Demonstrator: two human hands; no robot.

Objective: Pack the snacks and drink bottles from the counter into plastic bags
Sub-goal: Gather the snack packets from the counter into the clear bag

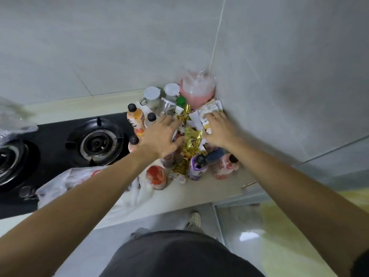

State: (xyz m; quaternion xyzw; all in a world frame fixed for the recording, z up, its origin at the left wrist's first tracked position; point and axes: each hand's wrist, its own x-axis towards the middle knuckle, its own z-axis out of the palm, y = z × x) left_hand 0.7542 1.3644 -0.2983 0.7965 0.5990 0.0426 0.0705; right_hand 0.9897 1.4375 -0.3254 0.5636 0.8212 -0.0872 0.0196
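Observation:
A pile of snack packets lies in the counter's back right corner: gold foil packets (192, 139) and white packets (209, 110). Drink bottles stand around the pile: an orange one (136, 118), a purple one (196, 166), a pink one (226, 165) and a red one (156, 176). My left hand (159, 138) rests spread on the pile's left side, fingers touching the gold foil. My right hand (218, 128) presses on the white packets at the right. Whether either hand grips a packet is hidden. A crumpled plastic bag (79, 180) lies on the counter under my left forearm.
A black gas hob (95, 140) with two burners fills the counter's left. Lidded jars (152, 95) and a pink bag-covered container (197, 88) stand against the back wall. The tiled wall closes the corner on the right. Another clear bag (14, 120) sits at far left.

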